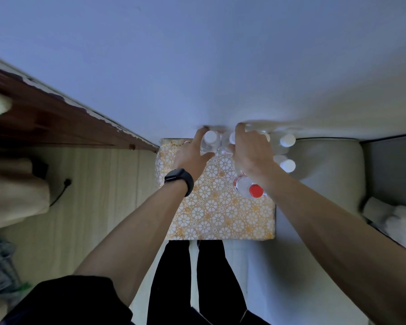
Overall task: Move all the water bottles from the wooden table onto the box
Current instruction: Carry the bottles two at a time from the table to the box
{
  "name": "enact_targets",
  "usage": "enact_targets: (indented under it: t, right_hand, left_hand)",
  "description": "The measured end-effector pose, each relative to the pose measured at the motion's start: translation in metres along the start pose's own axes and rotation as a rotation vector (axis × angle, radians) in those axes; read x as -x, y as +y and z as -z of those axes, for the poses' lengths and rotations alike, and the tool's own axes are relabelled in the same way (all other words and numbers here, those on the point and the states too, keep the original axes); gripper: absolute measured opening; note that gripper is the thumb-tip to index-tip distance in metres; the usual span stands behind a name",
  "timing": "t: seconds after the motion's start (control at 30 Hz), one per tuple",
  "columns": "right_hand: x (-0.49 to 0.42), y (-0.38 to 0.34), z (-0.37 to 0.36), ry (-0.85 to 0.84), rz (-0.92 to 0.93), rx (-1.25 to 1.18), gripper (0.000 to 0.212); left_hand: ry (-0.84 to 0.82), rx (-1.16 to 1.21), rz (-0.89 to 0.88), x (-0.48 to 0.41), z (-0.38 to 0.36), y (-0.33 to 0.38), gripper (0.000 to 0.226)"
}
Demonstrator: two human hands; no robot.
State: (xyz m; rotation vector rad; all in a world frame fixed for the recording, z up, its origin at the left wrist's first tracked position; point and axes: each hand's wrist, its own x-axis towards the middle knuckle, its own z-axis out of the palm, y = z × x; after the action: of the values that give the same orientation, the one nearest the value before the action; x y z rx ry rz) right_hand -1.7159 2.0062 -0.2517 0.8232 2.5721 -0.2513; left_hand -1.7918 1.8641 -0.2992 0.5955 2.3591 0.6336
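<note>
A box (211,214) covered in gold-and-white flower paper stands against the wall below me. My left hand (192,153), with a black watch on its wrist, grips a clear white-capped bottle (210,141) at the box's far edge. My right hand (251,151) is closed over another clear bottle (227,144) right beside it; most of that bottle is hidden by the fingers. A red-capped bottle (252,190) stands on the box under my right wrist. Two white-capped bottles (287,140) (287,165) stand at the box's right side.
A dark wooden table edge (63,118) runs along the left. A grey cushioned seat (331,174) sits right of the box. Pale wood floor (99,195) with a black cable (61,191) lies to the left. My legs stand just in front of the box.
</note>
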Motion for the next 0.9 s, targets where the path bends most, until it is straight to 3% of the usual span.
enact_targets:
  t: [0.23, 0.37, 0.53, 0.63, 0.73, 0.83, 0.9]
  right_hand:
    - [0.002, 0.008, -0.015, 0.037, -0.048, -0.126, 0.059]
    - [0.005, 0.005, -0.013, 0.052, -0.029, -0.108, 0.059]
    - [0.019, 0.006, -0.004, 0.063, -0.038, -0.253, 0.060]
    - [0.055, 0.022, 0.005, 0.153, -0.089, -0.414, 0.042]
    - [0.110, 0.050, 0.005, 0.260, -0.297, -0.669, 0.023]
    - [0.149, 0.082, -0.020, 0.299, -0.456, -0.695, 0.029]
    - [0.156, 0.097, -0.039, 0.151, -0.495, -0.670, 0.049]
  left_hand:
    - [0.059, 0.081, 0.007, -0.004, -0.016, -0.003, 0.050]
    - [0.030, 0.089, -0.025, -0.003, -0.010, -0.004, 0.058]
    - [-0.034, 0.090, -0.006, 0.005, -0.005, 0.001, 0.077]
    - [-0.018, 0.188, 0.102, 0.021, -0.011, 0.002, 0.091]
    - [0.037, 0.264, 0.204, 0.050, -0.019, 0.004, 0.077]
    - [-0.149, 0.071, 0.085, 0.083, -0.037, 0.010, 0.067]
    - [-0.311, -0.062, -0.022, 0.095, -0.050, 0.019, 0.074]
